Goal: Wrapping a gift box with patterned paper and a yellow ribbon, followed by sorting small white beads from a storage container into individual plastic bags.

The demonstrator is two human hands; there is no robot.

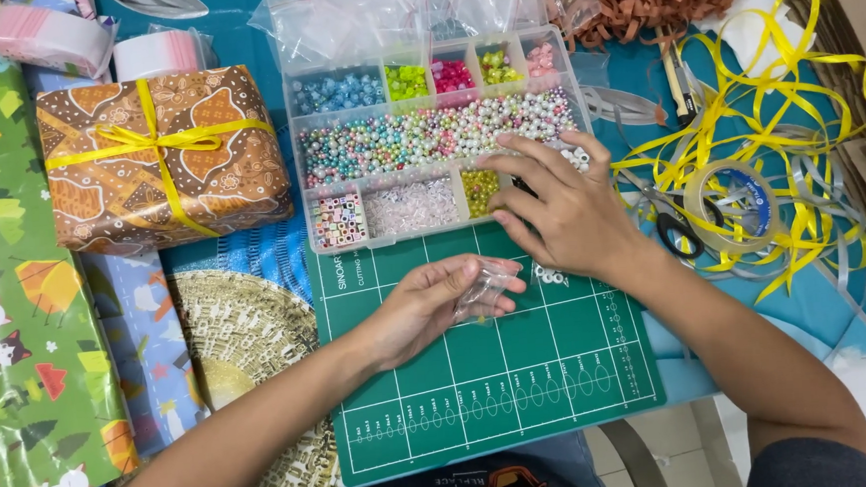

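Green cutting mat (482,391), frame centre | your left hand (427,309) pinches clear pouch (483,293): flimsy, slippery, grip its rim | right hand (566,210) fingers spread over bead box (426,134).

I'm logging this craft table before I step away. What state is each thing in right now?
Bead organizer box: open, compartments filled.
Gift box: wrapped, tied with yellow ribbon.
Small clear bag: pinched in the left hand.
Right hand: reaching into a bead compartment, fingers bent down.
Yellow ribbon: loose, tangled.
Tape roll: lying flat.
Cutting mat: flat under the hands.
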